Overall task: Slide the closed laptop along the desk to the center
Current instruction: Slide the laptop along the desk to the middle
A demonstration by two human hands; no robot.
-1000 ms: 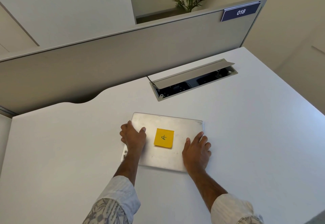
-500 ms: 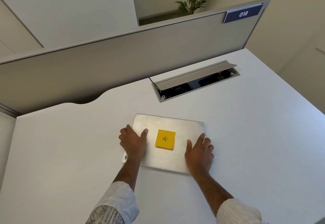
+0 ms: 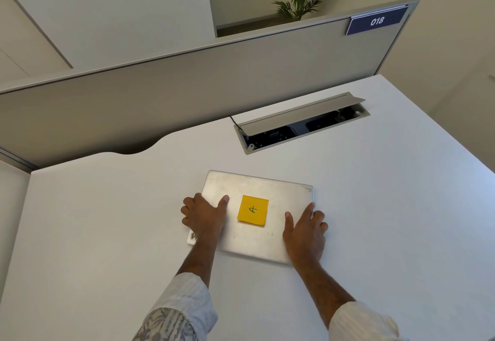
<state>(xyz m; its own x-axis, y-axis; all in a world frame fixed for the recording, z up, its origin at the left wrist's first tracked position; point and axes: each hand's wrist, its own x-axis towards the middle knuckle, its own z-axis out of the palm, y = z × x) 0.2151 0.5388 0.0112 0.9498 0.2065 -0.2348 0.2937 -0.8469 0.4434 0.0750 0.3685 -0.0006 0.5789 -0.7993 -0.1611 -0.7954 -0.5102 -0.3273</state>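
Closed laptop (image 3: 257,207) flat on table (image 3: 107,233), roughly mid-surface. Left hand (image 3: 205,216) and right hand (image 3: 304,231) spread, palms down on lid edges. Slide step in hand; next, judge centring, then lift palms.

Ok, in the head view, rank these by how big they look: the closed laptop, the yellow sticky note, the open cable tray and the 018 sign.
Largest to smallest, as seen:
1. closed laptop
2. open cable tray, though it lies farther from the camera, so this is apparent size only
3. 018 sign, farthest away
4. yellow sticky note, looks close to the sign, so unsure
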